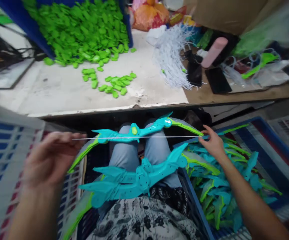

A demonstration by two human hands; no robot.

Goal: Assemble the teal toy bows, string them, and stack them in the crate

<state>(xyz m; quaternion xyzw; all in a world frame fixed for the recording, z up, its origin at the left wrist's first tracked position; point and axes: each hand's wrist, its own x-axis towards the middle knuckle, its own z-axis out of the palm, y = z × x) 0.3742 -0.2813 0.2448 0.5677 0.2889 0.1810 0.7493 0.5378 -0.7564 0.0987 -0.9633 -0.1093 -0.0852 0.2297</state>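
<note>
A teal and green toy bow (148,130) lies across my thighs, a light green piece at its middle. A thin white string (154,137) is stretched along it. My right hand (213,143) pinches the bow's right tip, where the string meets it. At the other end, my left hand (50,160) is slightly blurred, its fingers closed on the string beside the bow's left limb; the bow's left tip hangs free below that hand. Nearer to my body, more teal and green bows (144,176) rest on my lap, partly overlapping.
A blue crate (195,203) of bows stands at my right. On the worktable (66,95) are loose green pieces (119,83), a blue bin (130,30) spilling more, a bundle of white strings (171,53), a phone (218,80) and a pink bottle (214,51). A white plastic crate (6,143) is at left.
</note>
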